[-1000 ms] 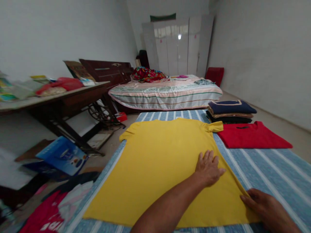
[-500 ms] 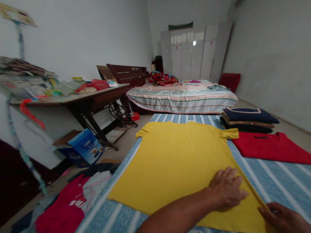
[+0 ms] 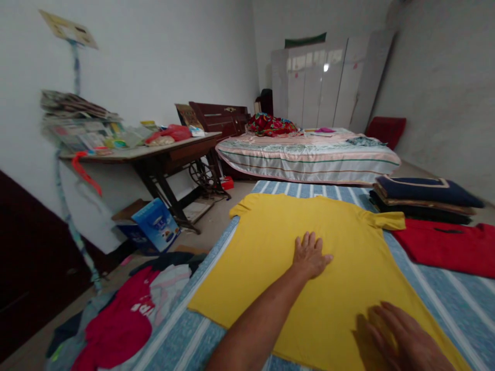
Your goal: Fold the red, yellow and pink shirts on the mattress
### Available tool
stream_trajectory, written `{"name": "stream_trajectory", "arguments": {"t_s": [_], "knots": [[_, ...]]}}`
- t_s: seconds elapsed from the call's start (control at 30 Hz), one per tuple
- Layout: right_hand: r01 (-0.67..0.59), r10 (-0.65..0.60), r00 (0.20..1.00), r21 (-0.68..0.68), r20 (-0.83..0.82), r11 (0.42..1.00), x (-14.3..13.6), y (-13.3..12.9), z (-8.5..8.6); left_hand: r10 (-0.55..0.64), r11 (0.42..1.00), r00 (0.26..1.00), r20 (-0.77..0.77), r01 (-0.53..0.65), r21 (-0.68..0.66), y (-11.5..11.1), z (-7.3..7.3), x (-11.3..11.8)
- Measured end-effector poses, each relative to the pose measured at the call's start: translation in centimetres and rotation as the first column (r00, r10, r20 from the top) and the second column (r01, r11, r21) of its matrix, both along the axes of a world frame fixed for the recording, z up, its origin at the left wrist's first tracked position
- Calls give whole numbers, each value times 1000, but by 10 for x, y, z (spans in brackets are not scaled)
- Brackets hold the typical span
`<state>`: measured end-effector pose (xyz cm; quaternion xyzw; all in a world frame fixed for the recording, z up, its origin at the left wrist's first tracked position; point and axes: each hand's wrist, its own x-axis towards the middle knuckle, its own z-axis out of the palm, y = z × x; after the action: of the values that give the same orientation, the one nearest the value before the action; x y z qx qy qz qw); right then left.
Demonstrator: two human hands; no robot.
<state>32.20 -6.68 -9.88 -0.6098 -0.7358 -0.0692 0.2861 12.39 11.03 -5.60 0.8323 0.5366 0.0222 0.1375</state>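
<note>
A yellow T-shirt (image 3: 270, 247) lies spread out flat on the blue striped bedding (image 3: 201, 337), its short sleeves out to the sides and its collar at the far end. My left hand (image 3: 310, 256) rests flat on the middle of the shirt with its fingers spread. Lower right, my right hand (image 3: 404, 335) is over the shirt near its hem, slightly blurred. Its fingers are stretched out and hold nothing, and a shadow falls beside them. Whether it touches the cloth I cannot tell.
A folded red garment (image 3: 448, 247) and a stack of folded dark clothes (image 3: 427, 193) lie to the right. Loose clothes (image 3: 119, 324) are heaped at the lower left. Behind stand a blue box (image 3: 157, 224), a sewing machine table (image 3: 154, 152) and another bed (image 3: 309, 159).
My left hand has moved from the shirt's right side to its middle. My right hand has let go of the shirt's right edge and moved left over it. The view has turned slightly left.
</note>
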Motion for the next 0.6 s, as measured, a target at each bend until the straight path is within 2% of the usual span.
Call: {"name": "stream_trajectory", "arguments": {"t_s": [0.07, 0.13, 0.2, 0.27, 0.33, 0.4, 0.43, 0.5, 0.6], "knots": [[-185, 167, 972, 101, 164, 977, -38, 9, -11, -14, 1000, 1000, 5, 14, -17, -2, 0, 1], [-334, 271, 912, 173, 308, 927, -64, 10, -25, -43, 999, 999, 18, 43, -9, -1, 5, -4], [-369, 270, 882, 209, 386, 906, -76, 7, -38, -36, 999, 999, 27, 35, 40, 4, 12, -17], [-372, 254, 868, 218, 427, 902, -77, 4, -44, 69, 994, 998, 6, -69, 87, 11, 21, -39], [-403, 274, 850, 222, 449, 888, -75, 1, -40, 251, 967, 966, -67, -247, 68, 20, 27, -67], [-415, 301, 851, 200, 431, 887, -74, -4, -28, 380, 925, 915, -136, -376, 55, 27, 28, -97], [-395, 302, 865, 170, 402, 903, -76, -7, -20, 405, 914, 900, -158, -401, 62, 29, 26, -110], [-344, 304, 888, 57, 345, 937, -80, -14, -5, 367, 930, 913, -177, -357, 84, 30, 21, -130], [-307, 316, 902, -78, 294, 948, -84, -23, 9, 331, 943, 925, -185, -317, 102, 29, 15, -146]]}}
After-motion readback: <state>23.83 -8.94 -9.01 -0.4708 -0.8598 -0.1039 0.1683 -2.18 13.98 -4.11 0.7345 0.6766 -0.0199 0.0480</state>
